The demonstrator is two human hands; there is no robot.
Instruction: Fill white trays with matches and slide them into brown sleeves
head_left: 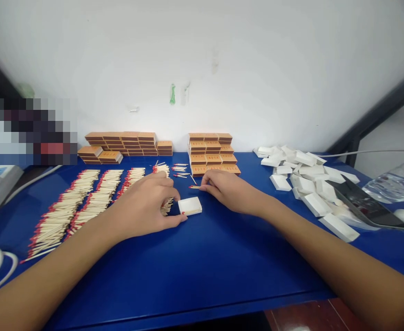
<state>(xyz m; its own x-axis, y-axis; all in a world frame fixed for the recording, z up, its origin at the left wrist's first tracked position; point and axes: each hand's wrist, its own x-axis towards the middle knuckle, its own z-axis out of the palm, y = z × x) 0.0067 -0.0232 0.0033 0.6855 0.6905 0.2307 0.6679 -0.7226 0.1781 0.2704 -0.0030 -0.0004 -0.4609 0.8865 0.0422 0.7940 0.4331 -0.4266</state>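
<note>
My left fingers (pixel 170 222) are curving, parted, around a tray's (pixel 192 204) left end mid-frame; whether they're gripping, I cannot tell. My right fingers (pixel 209 189) are pinching a match (pixel 194 187) just above. Blue surface (pixel 205 271) is stretching to its front edge, lower frame.

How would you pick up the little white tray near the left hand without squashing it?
Maybe pinch the white tray gently by its two long sides, near and far, coming from the left with the left grip. It lies flat, longer from left to right, and that grip is right at its left end.
</note>
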